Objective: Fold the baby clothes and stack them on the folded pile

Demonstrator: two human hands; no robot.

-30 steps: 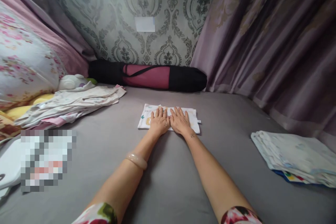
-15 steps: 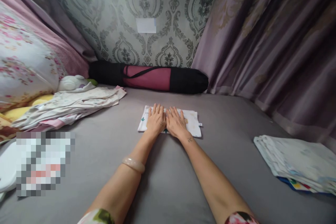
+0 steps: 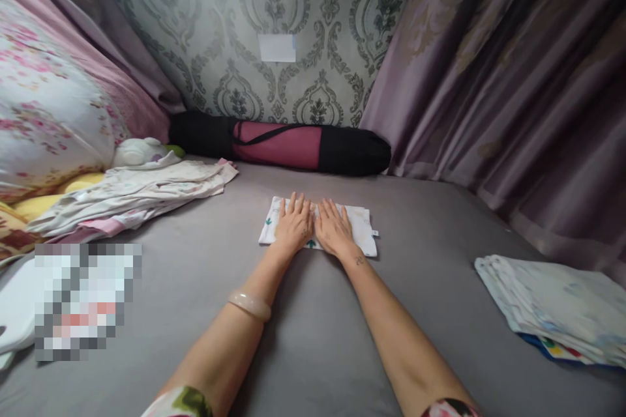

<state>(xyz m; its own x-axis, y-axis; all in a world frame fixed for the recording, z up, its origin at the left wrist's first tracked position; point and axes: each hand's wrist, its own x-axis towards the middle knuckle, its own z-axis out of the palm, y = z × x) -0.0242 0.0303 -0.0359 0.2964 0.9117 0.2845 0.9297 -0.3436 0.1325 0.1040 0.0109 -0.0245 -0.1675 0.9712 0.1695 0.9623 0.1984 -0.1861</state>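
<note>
A white printed cloth (image 3: 362,229), folded into a flat rectangle with a small tag at its right edge, lies on the grey bed sheet (image 3: 313,326). Both of my hands rest flat on top of it, side by side. My left hand (image 3: 293,225) covers the left-middle part, fingers stretched forward. Just to its right, my right hand (image 3: 335,227) lies palm down, fingers also extended. Neither hand grips the cloth. The print beneath my palms is hidden.
A folded stack of pale cloths (image 3: 557,306) sits at the right. On the left are loose garments (image 3: 161,189), a white plush toy (image 3: 139,152), a floral pillow (image 3: 49,104) and a blurred-out item (image 3: 88,303). A black and maroon roll bag (image 3: 283,144) lies along the wall.
My right hand has slid slightly to the right across the cloth, widening the gap between my hands. The whole view has shifted a little; the cloth stays flat.
</note>
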